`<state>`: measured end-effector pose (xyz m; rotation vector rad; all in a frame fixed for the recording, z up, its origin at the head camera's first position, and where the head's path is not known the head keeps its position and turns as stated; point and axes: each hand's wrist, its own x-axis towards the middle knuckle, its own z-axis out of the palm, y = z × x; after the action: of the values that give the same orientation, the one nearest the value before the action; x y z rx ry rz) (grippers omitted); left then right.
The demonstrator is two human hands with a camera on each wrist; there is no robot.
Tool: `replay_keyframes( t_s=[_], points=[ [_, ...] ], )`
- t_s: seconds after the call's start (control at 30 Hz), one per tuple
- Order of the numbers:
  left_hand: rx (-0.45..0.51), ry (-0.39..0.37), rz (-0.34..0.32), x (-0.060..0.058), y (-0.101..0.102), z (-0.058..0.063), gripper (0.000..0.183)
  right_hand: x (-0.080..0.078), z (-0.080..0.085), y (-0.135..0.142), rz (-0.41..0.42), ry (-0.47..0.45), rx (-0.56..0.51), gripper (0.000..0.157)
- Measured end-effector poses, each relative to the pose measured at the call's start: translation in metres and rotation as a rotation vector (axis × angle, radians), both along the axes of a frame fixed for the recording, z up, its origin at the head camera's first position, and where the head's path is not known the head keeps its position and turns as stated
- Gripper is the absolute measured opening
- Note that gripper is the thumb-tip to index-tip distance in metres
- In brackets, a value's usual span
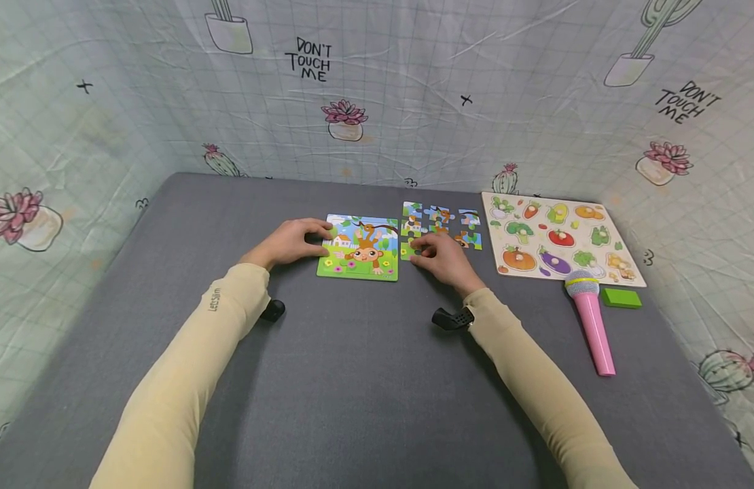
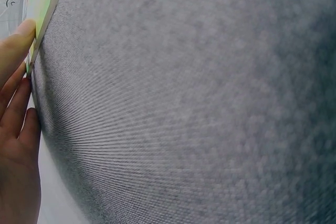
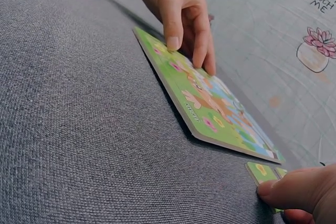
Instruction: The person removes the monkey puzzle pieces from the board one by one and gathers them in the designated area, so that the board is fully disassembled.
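Observation:
A square board (image 1: 358, 265) with a monkey picture lies flat on the grey table. My left hand (image 1: 294, 242) rests at its left side, with the thumb and fingertips touching the board. In the right wrist view the left hand (image 3: 181, 11) has fairly straight fingers over the board. To the board's right, my right hand (image 1: 445, 259) pinches a green puzzle piece (image 1: 406, 250) between thumb and forefinger. That piece (image 3: 259, 171) shows a yellow flower and lies low by the board's edge. Several other puzzle pieces (image 1: 469, 217) lie behind the right hand, which partly hides them.
At the right lies a wooden vegetable board (image 1: 539, 261). The head of a pink toy microphone (image 1: 596, 333) overlaps its front edge, beside a green block (image 1: 621, 298). A patterned cloth (image 1: 401, 75) hangs behind the grey table (image 1: 352, 394).

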<state>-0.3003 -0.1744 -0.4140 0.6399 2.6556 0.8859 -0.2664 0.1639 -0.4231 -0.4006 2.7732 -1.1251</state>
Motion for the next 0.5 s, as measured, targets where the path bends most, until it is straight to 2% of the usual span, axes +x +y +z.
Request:
replay_keyframes(
  t_s=[0.5],
  points=[
    [-0.007, 0.003, 0.005, 0.0006, 0.0008, -0.0001, 0.040, -0.0004, 0.0031, -0.0008, 0.007, -0.012, -0.013, 0.031]
  ],
)
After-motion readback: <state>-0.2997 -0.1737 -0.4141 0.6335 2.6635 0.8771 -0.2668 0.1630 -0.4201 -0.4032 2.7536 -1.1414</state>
